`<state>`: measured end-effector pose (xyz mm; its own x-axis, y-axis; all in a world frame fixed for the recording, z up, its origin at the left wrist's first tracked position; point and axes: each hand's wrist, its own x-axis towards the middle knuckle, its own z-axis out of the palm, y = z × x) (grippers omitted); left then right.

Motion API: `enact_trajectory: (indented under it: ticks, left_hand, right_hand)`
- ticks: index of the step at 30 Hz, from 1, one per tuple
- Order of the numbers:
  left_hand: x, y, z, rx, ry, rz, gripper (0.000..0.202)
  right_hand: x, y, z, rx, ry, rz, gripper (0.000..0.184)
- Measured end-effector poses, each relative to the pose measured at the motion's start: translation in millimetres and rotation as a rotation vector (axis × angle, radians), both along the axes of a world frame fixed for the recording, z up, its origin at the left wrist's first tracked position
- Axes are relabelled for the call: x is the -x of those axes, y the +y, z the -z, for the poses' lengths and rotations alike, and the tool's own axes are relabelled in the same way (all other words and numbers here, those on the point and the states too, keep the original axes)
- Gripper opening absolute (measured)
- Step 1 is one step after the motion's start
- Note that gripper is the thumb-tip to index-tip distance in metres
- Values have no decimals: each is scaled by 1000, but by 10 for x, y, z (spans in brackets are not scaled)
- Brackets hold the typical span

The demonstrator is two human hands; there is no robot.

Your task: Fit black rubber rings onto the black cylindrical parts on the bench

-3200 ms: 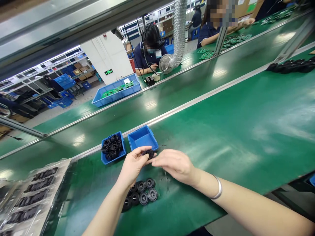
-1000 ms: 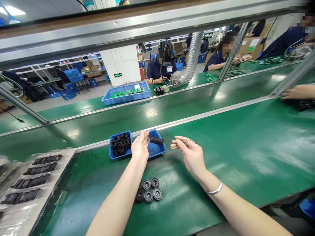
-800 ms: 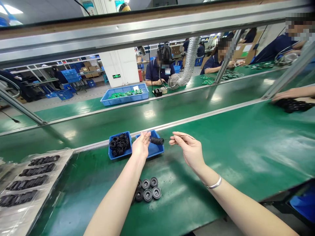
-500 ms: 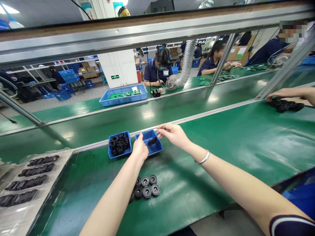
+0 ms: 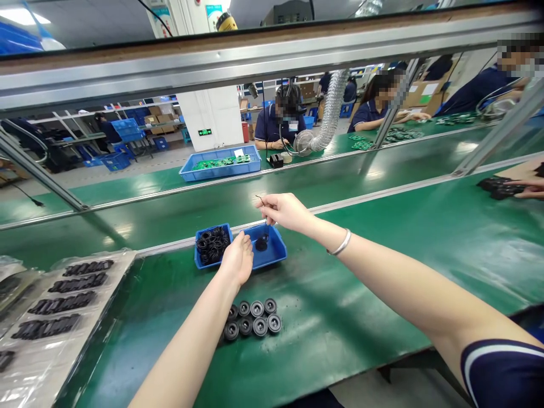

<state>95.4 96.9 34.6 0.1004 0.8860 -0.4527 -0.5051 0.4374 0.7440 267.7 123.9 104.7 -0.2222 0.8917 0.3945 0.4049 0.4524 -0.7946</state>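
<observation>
My left hand [image 5: 238, 259] hangs over the rim between two blue plastic bins, its fingers relaxed and holding nothing. My right hand [image 5: 285, 213] pinches a thin dark wire [image 5: 262, 207] above the right-hand blue bin [image 5: 274, 246]. A small black wire coil [image 5: 261, 243] lies in that bin, and the wire seems to run down towards it. The left-hand blue bin [image 5: 204, 262] is full of black rings [image 5: 212, 245]. Several round black parts [image 5: 250, 320] stand on the green belt [image 5: 331, 334] below my left wrist.
On the left lies a clear plastic tray [image 5: 63, 300] with rows of black parts. A co-worker's hand [image 5: 529, 191] rests on black parts at the far right. Beyond a metal rail [image 5: 272, 211], people work at a second belt with a blue tray of green circuit boards [image 5: 220, 163].
The black coil held between my hands has dropped into the right-hand bin. My left hand has let go of it, and my right hand has risen, still pinching the wire.
</observation>
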Motion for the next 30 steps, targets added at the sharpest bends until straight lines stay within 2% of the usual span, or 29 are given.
enact_trajectory:
  ticks: [7,13,19,25,27,30]
  left_hand:
    - [-2,-108,-16,-64,-10,27,35]
    - [43,-210,-11,-119,-6,-18,18]
    - [-30,-319,76,-208,37,-50,22]
    - [-37,-295,106,-189,43,-65,20]
    - [-3,-310,92,-182,35,-64,20]
    - [49,-388,54,-180,12,-39,17]
  right_hand:
    - [-2,74,-97,64,14,35,7]
    - [-107,32,-128,64,109,96,13]
    - [-126,5,-29,37,57,94,12]
    - [-53,-44,-114,-42,-69,59,9]
    - [-44,-82,-141,-91,-28,75,13]
    - [-51,-189,-126,-117,204,66,23]
